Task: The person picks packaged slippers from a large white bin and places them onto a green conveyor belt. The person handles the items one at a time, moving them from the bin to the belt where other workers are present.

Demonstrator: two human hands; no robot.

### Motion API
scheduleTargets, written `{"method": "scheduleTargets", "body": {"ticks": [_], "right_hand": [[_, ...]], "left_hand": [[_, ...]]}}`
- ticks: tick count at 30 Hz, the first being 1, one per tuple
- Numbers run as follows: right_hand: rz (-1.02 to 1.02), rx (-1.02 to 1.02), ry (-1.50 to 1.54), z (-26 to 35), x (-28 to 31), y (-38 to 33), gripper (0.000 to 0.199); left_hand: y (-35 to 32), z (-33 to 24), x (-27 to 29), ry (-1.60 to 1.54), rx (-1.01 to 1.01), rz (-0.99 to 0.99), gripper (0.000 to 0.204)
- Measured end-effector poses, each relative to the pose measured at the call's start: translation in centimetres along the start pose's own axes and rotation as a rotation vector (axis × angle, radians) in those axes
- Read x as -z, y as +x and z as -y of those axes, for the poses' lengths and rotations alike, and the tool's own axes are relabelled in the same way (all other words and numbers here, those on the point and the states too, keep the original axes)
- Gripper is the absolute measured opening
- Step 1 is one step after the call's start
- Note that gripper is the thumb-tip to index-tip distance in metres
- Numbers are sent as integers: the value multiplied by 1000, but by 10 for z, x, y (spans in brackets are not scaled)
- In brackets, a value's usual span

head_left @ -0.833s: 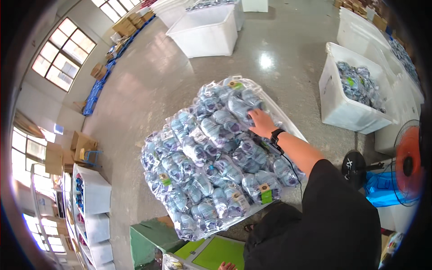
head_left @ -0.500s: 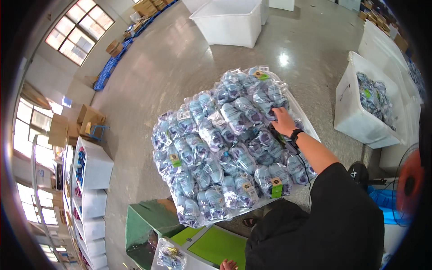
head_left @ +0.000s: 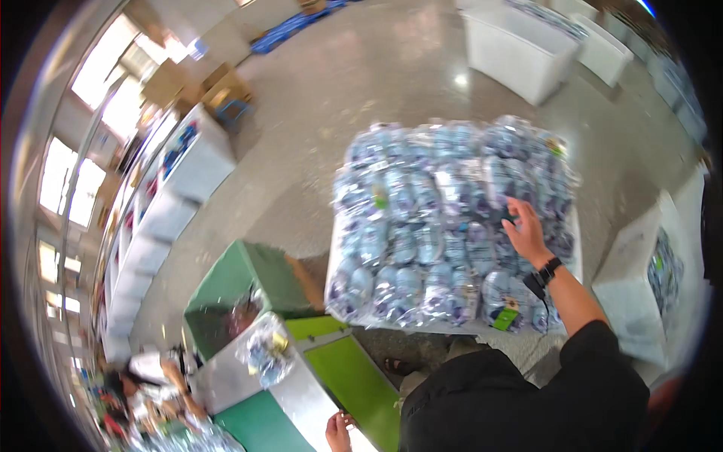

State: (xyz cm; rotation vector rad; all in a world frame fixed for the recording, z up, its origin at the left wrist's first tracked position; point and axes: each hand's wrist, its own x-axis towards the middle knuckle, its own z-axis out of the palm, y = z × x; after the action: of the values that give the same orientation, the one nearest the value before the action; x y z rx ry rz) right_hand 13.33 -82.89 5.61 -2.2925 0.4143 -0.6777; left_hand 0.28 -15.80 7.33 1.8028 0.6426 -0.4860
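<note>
In head view, the bagged shoes [head_left: 429, 241] now appear further right than before, below and around the right hand [head_left: 529, 237]; its fingers [head_left: 521, 205] are partly apart, contact unclear. The left hand's [head_left: 339, 432] finger opening I cannot tell.

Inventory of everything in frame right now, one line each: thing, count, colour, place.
Bagged shoes: many, light blue and purple, piled centre-right
Container under them: 1, white, centre-right
Workbench: 1, grey top, bottom
Lime panels: 2, green, beside workbench
Clear bag: 1, bluish contents, on workbench
Bin: 1, green, left of shoes
Large bins: several, white, left, upper right and right
Cardboard boxes: at least 2, brown, upper left
Windows: several, bright, left
Co-worker: at least 1, white top, lower left
Wristband: 1, black, right wrist
Right hand: 1, bare, at shoe bags
Left hand: 1, bare, at workbench edge
</note>
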Motion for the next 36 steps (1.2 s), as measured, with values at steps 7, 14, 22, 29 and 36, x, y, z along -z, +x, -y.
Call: {"method": "scheduleTargets", "body": {"ticks": [7, 14, 22, 29, 36], "right_hand": [[250, 24, 239, 85, -106, -42, 45], [653, 98, 193, 155, -194, -84, 38], [929, 192, 107, 265, -241, -103, 36], [1027, 275, -50, 289, -257, -124, 34], [1325, 567, -434, 295, -263, -145, 41]], "left_hand": [[15, 40, 87, 36, -97, -260, 39], [19, 113, 217, 148, -63, -510, 41], [29, 254, 336, 67, 187, -644, 43], [27, 390, 405, -415, 420, -933, 37], [36, 449, 422, -282, 606, -1609, 36]]}}
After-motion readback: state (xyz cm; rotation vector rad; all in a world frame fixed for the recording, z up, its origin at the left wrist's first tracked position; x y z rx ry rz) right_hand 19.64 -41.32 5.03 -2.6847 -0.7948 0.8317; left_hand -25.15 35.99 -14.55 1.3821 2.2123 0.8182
